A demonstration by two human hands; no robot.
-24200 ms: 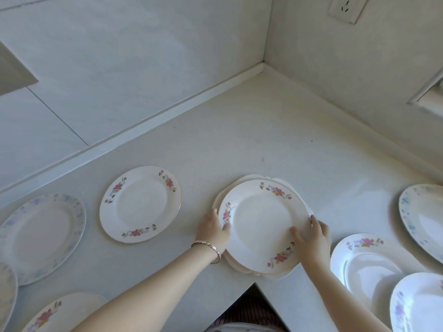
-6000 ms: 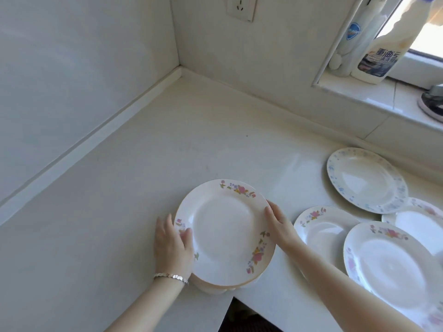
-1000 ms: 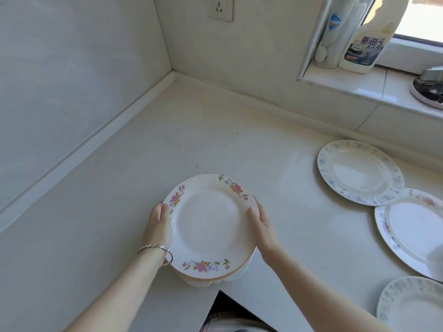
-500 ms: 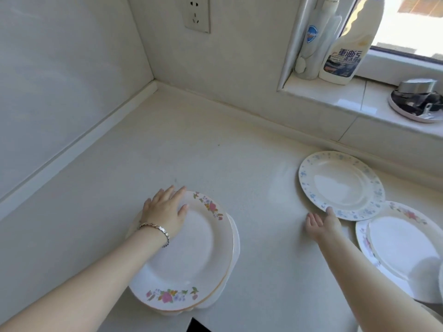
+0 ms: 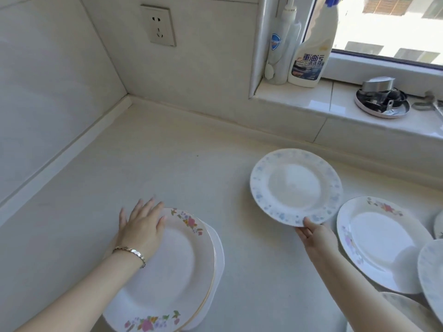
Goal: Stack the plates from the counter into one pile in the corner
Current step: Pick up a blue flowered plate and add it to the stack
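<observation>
1. The left hand (image 5: 141, 230) lies flat on the far edge of the top plate of the pile (image 5: 172, 271). Its fingers are spread out, so its grip is loose and holds nothing.
2. The pile sits near the front edge of the surface (image 5: 167, 168), well apart from the corner where the two walls meet.
3. The top plate has pink flowers on its rim.
4. The right hand (image 5: 316, 238) pinches the near edge of the blue plate (image 5: 296, 186), thumb on top. This grip is closed on the plate.
5. I cannot tell if the blue plate is lifted or lying on the surface.
6. Just to the right lies a flower plate (image 5: 381, 243), and more plates show at the right edge.
7. Two bottles (image 5: 309, 51) and a round dish (image 5: 381, 99) of metal things stand on the window sill.
8. A wall socket (image 5: 158, 25) is above the corner.
</observation>
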